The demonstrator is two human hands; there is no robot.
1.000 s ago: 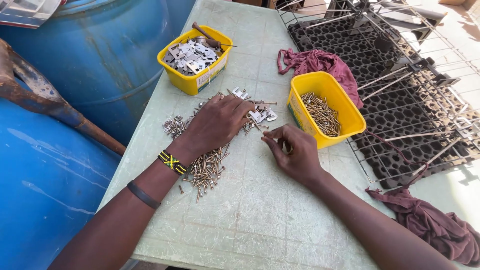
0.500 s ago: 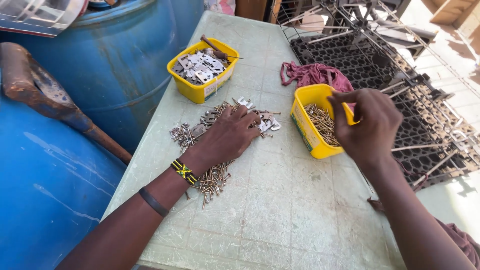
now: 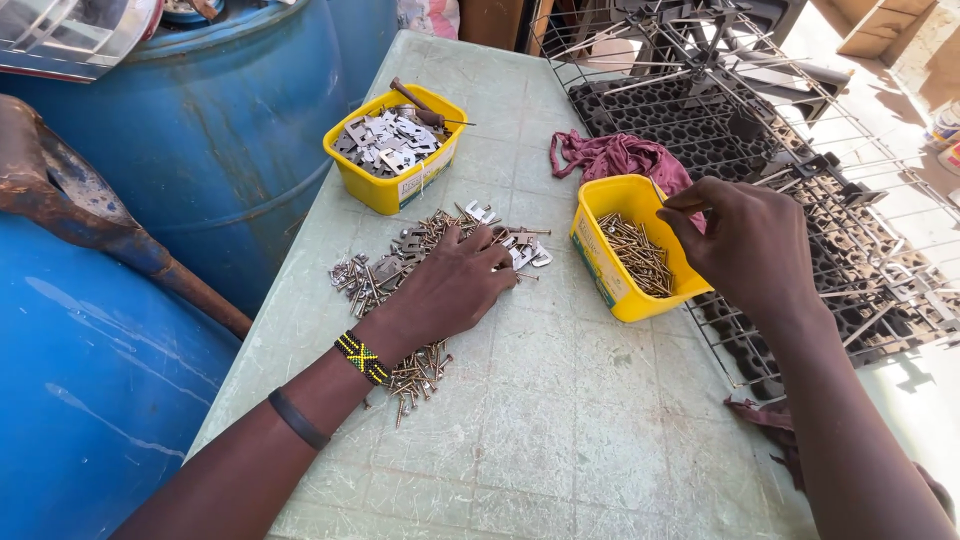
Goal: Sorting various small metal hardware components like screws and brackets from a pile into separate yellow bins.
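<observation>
Half the screw pile (image 3: 400,300) under left hand (image 3: 445,290), right hand (image 3: 750,245) fingers' contents unclear

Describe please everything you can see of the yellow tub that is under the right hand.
The yellow tub is a small rectangular container, plastic by its look, open at the top and upright. It holds a heap of thin brownish screws. It stands on the pale green table, its far side against a black grid rack, with a reddish cloth just behind. The right hand hovers over its rim, fingers pinched; whether they touch it is unclear.
</observation>
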